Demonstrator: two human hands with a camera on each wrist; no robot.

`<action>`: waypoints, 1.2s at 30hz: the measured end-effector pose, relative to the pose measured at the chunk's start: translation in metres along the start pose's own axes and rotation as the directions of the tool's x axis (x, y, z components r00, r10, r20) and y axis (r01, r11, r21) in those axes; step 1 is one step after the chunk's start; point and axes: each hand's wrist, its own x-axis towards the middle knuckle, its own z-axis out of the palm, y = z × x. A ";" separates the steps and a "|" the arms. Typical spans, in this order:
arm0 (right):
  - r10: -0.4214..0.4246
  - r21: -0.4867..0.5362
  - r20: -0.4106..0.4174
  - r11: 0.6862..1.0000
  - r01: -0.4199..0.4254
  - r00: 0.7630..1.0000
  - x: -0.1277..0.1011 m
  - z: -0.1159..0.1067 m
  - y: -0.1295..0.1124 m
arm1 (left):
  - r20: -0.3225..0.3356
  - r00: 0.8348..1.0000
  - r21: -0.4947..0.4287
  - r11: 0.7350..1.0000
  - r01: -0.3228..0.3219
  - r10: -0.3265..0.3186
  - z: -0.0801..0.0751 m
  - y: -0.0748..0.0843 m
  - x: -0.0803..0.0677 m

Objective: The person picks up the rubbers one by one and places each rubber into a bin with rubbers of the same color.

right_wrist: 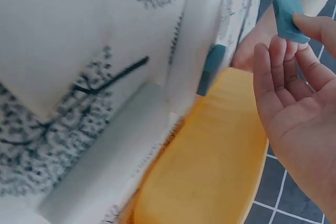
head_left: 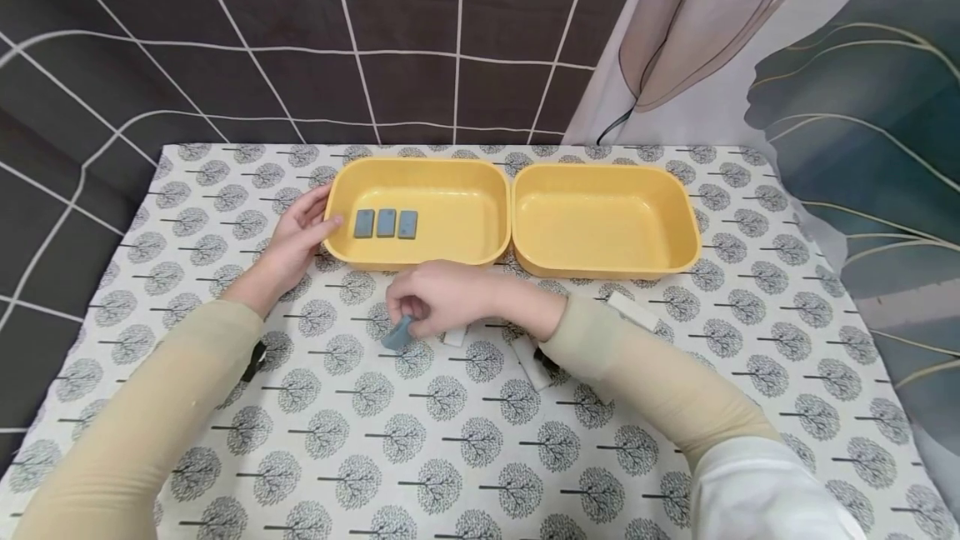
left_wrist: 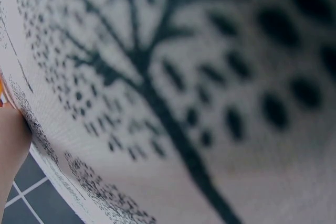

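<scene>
Two yellow trays stand side by side at the back of the table. The left tray [head_left: 420, 252] holds three blue-grey tiles [head_left: 386, 223] in a row; the right tray [head_left: 603, 261] has nothing in it. My left hand [head_left: 303, 227] rests with relaxed fingers against the left tray's outer left rim. In front of that tray my right hand [head_left: 405, 325] pinches a blue tile [head_left: 397, 333] between thumb and fingertips, tilted just above the cloth. The right wrist view shows the same blue tile [right_wrist: 289, 9] at the fingertips [right_wrist: 310, 24], with the yellow tray [right_wrist: 210, 166] beside it.
White tiles lie on the tree-patterned cloth by my right wrist: one tile [head_left: 454, 337] near the hand, another [head_left: 533, 362] under the forearm, a third [head_left: 634, 310] to the right. The left wrist view is only blurred cloth [left_wrist: 184, 103]. A dark grid backdrop hangs behind.
</scene>
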 end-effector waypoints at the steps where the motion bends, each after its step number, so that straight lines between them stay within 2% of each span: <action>1: -0.002 -0.004 -0.002 1.000 0.002 1.000 0.001 -0.002 -0.001 | 0.001 1.000 -0.002 1.000 0.000 0.000 0.000 0.000 0.000; 10: 0.016 -0.033 -0.031 0.999 -0.017 0.999 0.006 -0.024 -0.009 | 0.004 1.000 0.004 1.000 -0.003 0.003 -0.002 0.000 0.001; 21: 0.051 -0.036 -0.122 0.998 -0.056 0.991 0.004 -0.045 -0.011 | -0.001 1.000 0.004 1.000 -0.004 0.004 -0.001 0.001 0.001; 36: 0.099 0.018 -0.214 0.995 -0.097 0.972 -0.003 -0.067 0.006 | 0.008 1.000 0.021 1.000 0.002 -0.002 -0.001 0.000 0.000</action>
